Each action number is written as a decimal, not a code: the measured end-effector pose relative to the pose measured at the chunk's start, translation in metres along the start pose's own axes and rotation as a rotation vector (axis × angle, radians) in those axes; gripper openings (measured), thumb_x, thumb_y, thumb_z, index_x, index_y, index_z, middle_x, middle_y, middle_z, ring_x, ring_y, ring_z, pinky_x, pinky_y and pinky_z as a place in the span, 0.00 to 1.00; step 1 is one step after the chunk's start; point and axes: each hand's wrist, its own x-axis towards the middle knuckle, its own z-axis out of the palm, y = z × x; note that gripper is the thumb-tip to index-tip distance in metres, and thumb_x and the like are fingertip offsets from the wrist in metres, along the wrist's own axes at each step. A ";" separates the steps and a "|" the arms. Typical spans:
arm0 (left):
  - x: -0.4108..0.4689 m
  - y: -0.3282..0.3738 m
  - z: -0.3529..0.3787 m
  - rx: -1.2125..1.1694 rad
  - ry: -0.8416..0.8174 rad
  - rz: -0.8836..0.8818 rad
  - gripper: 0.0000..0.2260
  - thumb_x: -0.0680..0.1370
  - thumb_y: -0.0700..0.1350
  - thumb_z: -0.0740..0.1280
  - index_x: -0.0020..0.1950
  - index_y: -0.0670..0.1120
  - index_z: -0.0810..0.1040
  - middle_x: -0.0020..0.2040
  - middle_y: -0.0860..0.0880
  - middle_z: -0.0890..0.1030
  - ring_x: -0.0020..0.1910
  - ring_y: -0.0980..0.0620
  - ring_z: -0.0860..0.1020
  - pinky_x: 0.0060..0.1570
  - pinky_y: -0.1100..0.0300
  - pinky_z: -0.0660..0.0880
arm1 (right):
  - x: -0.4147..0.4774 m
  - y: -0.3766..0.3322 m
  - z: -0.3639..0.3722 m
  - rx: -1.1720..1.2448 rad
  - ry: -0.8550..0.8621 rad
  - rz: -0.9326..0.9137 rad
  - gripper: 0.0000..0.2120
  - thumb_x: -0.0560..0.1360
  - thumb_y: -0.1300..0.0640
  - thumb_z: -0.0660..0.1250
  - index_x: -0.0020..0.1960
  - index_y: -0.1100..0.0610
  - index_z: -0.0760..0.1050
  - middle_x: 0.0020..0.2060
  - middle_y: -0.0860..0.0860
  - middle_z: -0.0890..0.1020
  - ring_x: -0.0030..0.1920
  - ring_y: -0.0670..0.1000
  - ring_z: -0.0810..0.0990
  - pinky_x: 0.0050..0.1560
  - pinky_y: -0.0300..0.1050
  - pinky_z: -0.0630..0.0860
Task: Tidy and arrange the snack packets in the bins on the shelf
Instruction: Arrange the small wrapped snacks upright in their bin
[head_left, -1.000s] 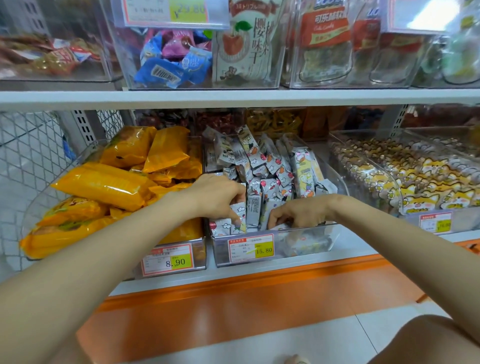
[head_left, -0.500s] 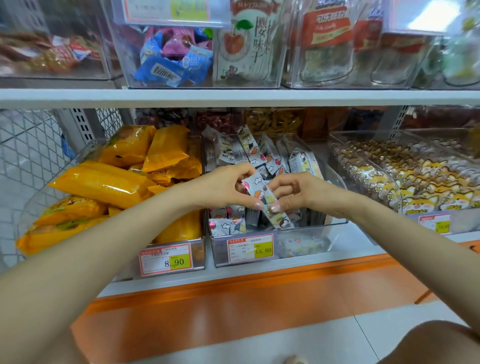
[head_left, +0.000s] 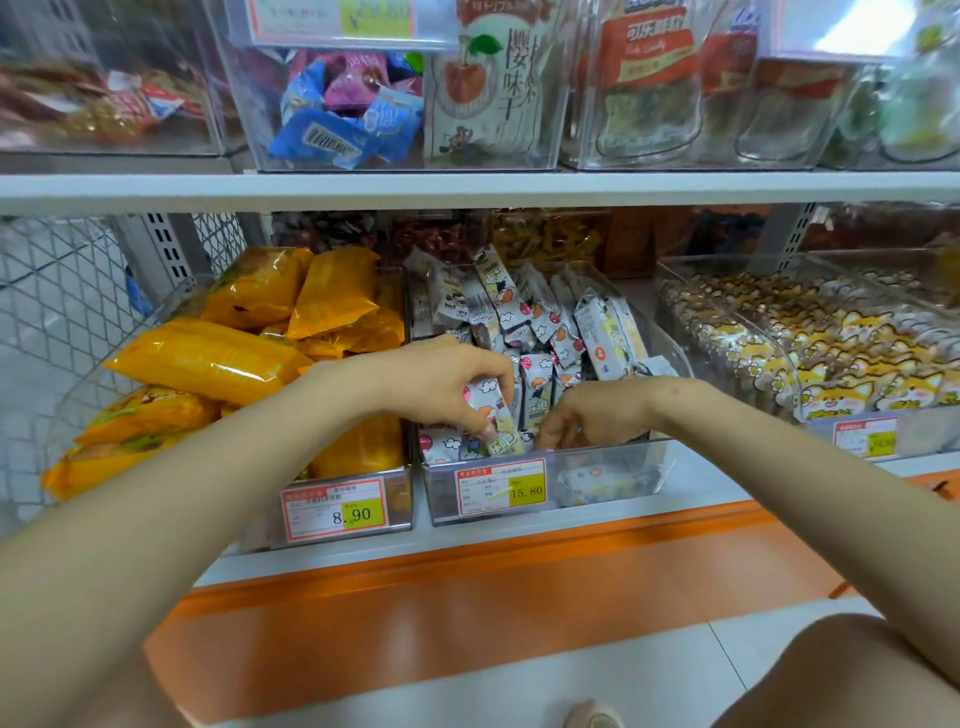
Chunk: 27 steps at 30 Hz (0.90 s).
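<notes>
Two hands work the middle bin (head_left: 441, 499). Left hand (head_left: 441, 387): fingers pinch one packet (head_left: 491, 410), tilted, at the bin's 7 o'clock corner. Right hand (head_left: 597, 415), at its 3 o'clock: fingers curled down among packets (head_left: 540, 322); I cannot tell whether they hold anything. Judged step: slotting. Next: stand it upright in the front row. Count: one packet held; the rest overlap, uncounted.

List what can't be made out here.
Head view only.
- Right hand fingertips: sunk among the packets; any grip unseen.
- Top tag: price blurred, cut by the top edge.
- Far-right tag: price too small, blurred.
- Back bins: contents dim in the shelf's shadow.
</notes>
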 end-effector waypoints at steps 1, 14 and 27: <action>0.000 0.000 -0.001 -0.020 -0.016 0.009 0.14 0.73 0.53 0.70 0.56 0.55 0.74 0.35 0.52 0.69 0.33 0.57 0.67 0.32 0.62 0.61 | 0.002 0.001 0.001 -0.035 0.031 -0.016 0.24 0.73 0.74 0.55 0.60 0.55 0.78 0.48 0.48 0.80 0.44 0.43 0.77 0.40 0.28 0.69; -0.011 -0.012 -0.023 -0.197 0.025 -0.017 0.11 0.71 0.47 0.73 0.49 0.50 0.74 0.41 0.52 0.72 0.41 0.53 0.69 0.41 0.56 0.68 | 0.005 0.010 0.004 -0.439 0.082 0.159 0.07 0.77 0.61 0.60 0.48 0.59 0.77 0.43 0.54 0.79 0.43 0.57 0.76 0.41 0.46 0.72; 0.002 -0.001 -0.007 -0.089 -0.215 -0.021 0.05 0.74 0.45 0.70 0.44 0.45 0.77 0.39 0.50 0.77 0.39 0.54 0.74 0.41 0.62 0.70 | 0.005 0.009 0.004 -0.172 -0.028 0.134 0.17 0.75 0.56 0.67 0.64 0.56 0.74 0.56 0.50 0.79 0.54 0.53 0.77 0.50 0.41 0.70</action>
